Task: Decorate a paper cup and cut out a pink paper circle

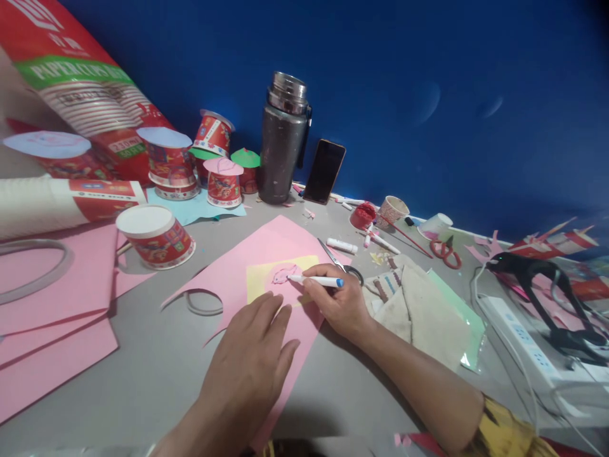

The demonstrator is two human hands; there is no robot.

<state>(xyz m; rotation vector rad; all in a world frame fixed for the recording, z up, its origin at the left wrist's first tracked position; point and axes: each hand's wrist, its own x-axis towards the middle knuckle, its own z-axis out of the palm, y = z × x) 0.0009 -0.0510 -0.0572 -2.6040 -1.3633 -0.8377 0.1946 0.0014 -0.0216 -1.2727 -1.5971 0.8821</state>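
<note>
In the head view my right hand [340,301] is closed around a white marker [320,280] with a blue end. Its tip meets a round pink paper piece [285,275] bearing a small line drawing. That piece lies on a yellow paper [254,287], which rests on a large pink sheet [280,235] with curved cut-outs along its left side. My left hand [254,346] lies flat on the sheet, fingers stretched toward the yellow paper's lower edge, holding nothing. Scissors [353,271] lie just beyond my right hand, partly hidden by it.
Behind stand a dark thermos [284,136], a phone [325,171] and several decorated paper cups [223,187]. A red cup with a white lid [155,238] is at left, near folded pink paper [52,285]. On the right are a cloth bag [419,311] and a power strip [518,336].
</note>
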